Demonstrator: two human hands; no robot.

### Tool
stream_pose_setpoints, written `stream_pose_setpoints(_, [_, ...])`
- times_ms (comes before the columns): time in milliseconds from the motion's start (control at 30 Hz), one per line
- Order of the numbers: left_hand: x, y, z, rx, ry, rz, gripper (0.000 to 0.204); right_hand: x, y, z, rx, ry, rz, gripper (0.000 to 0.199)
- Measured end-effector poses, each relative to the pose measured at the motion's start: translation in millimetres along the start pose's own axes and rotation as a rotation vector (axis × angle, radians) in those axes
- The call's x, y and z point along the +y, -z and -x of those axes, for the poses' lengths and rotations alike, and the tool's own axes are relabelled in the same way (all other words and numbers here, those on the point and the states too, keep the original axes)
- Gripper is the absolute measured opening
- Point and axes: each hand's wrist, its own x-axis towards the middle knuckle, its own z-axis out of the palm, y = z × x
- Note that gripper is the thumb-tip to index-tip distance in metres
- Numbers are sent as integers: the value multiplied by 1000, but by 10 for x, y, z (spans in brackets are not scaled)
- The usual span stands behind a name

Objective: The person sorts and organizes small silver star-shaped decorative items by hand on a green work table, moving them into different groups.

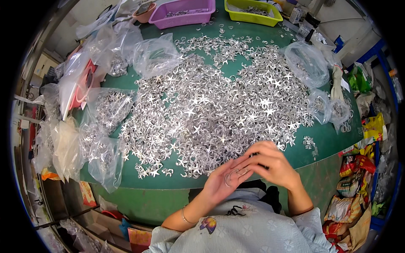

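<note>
A large heap of small silver star-shaped rings [211,105] covers the middle of a green table [329,141]. My left hand [223,183] is held palm up at the table's near edge, with a few silver rings [234,175] lying in its palm. My right hand [272,164] is curled over the left hand's fingertips, its fingers pinched together at the rings. Whether the right fingers hold a ring I cannot make out. Both hands hover just in front of the heap's near edge.
Clear plastic bags of the same silver pieces lie along the left [105,114] and right [310,63] sides. At the far edge stand a purple tray [181,14] and a yellow-green tray [253,14]. Colourful packets [358,177] are piled at the right.
</note>
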Motion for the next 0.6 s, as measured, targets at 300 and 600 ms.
stream_pose_setpoints(300, [54,-87,34,-100,-43,-24,40,262,36,28,261,-173,241,13])
stream_pose_setpoints(600, [25,349,50,-425,213,179,27,356,-94,55,248,-173,464,17])
